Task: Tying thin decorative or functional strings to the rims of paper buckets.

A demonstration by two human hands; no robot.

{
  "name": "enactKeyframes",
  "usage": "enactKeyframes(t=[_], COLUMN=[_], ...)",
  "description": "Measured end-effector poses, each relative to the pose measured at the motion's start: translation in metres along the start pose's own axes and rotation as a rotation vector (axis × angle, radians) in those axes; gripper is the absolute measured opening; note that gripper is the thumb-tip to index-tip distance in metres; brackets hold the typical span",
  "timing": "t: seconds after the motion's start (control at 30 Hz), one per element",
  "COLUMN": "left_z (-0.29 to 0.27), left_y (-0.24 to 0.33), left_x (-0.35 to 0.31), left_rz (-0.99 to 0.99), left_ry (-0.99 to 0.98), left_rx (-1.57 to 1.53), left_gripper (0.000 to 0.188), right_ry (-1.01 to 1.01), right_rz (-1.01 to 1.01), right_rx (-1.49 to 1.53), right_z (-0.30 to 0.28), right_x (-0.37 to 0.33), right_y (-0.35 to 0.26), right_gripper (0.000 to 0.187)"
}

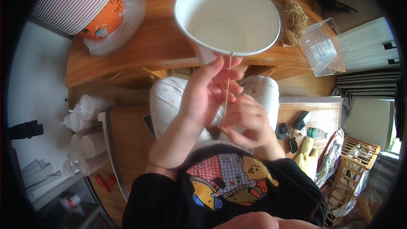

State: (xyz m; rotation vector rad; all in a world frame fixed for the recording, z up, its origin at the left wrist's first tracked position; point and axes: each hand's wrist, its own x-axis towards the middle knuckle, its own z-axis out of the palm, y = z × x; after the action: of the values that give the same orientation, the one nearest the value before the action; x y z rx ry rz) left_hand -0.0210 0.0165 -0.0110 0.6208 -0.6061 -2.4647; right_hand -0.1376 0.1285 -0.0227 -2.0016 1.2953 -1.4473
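Note:
A white paper cup (227,15) is held up close under the camera, its open mouth facing me. My left hand (205,91) grips the cup from beneath, fingers wrapped on its base. A thin tan string (227,85) runs down from the cup's near rim. My right hand (246,121) pinches the lower end of that string just below the left hand. Both hands are over my lap, in front of a wooden table (157,42).
A tall stack of striped orange paper cups (82,4) in clear plastic lies at the table's left. A bundle of tan string (292,19) and a clear plastic box (322,48) sit at the right. Bagged white cups (85,114) lie on the left floor.

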Motion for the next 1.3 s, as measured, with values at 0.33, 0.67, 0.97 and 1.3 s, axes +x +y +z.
enactKeyframes(t=[0.33, 0.67, 0.97, 1.3], left_z=[-0.033, -0.006, -0.006, -0.017], left_y=[0.010, 0.051, 0.047, 0.048], left_x=[-0.002, 0.019, 0.022, 0.020], left_rz=[1.121, 1.475, 1.412, 1.547], left_ry=[0.155, 0.003, -0.074, -0.170], left_rx=[1.069, 1.604, 1.519, 1.580], left_gripper=[0.017, 0.031, 0.016, 0.020], right_ry=[-0.015, -0.022, -0.028, -0.070], right_rz=[0.002, -0.002, -0.001, 0.223], right_rx=[0.018, 0.018, 0.010, 0.791], right_z=[0.000, 0.000, -0.001, -0.002], right_x=[0.002, 0.002, 0.004, -0.007], right_y=[-0.001, -0.005, -0.008, -0.024], right_gripper=[0.012, 0.011, 0.011, 0.006])
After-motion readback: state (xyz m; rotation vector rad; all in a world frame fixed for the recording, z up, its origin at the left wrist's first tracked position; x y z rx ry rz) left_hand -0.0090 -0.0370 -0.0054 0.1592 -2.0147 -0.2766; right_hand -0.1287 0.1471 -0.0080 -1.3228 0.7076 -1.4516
